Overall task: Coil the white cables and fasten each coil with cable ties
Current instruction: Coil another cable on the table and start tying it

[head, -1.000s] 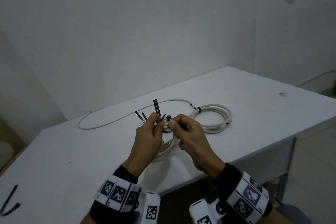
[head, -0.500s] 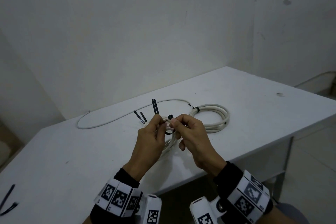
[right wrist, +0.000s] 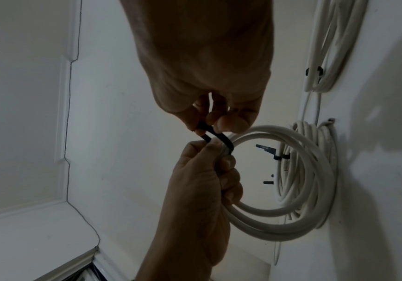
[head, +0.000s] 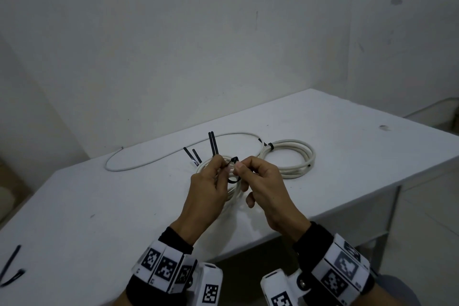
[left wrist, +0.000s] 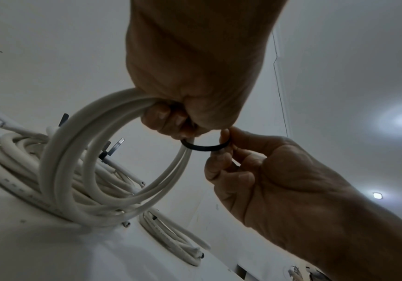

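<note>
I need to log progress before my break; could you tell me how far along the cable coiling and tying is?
Done: the coil on the right of the table already wears a black tie. In hand: the left hand grips a second coil while the right hand pinches a black cable tie looped around it, not yet cinched. Left: one loose cable lies uncoiled behind.

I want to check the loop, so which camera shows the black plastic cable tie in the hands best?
Left wrist: the black plastic cable tie curves openly under the white cable coil. Right wrist shows a shorter stretch; head shows mostly its small head between the fingers.
</note>
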The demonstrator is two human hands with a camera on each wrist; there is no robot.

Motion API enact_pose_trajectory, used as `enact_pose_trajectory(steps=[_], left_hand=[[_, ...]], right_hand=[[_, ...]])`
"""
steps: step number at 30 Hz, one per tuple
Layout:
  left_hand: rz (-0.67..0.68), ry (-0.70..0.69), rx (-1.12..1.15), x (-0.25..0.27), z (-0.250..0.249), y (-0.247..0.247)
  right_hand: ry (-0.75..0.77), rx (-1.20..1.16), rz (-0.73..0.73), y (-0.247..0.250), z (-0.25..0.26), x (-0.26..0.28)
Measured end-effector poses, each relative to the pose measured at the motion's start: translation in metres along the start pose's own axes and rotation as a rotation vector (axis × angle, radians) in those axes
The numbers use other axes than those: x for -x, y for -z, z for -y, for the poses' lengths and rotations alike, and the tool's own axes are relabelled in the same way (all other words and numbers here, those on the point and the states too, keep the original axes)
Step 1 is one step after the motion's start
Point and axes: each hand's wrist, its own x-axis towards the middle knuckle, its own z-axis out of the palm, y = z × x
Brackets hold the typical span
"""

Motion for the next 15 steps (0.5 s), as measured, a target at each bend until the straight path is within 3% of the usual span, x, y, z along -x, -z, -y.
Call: enact_pose_trajectory(steps=[10,12,15], left_hand=[[0.039,0.016,0.003,-0.001,-0.008,0.005],[0.065,0.051,-0.009,-0.001,-0.006,0.006],[0.115,0.100,-0.005,-0.002,-0.005,0.009]], right_hand=[[-0.092,0.079,0.025,0.003,-0.008,-0.005],[-0.041,0.145,0.007,0.006,-0.007,-0.007],[0.154,0.324,0.051,0.011,-0.002,-0.014]])
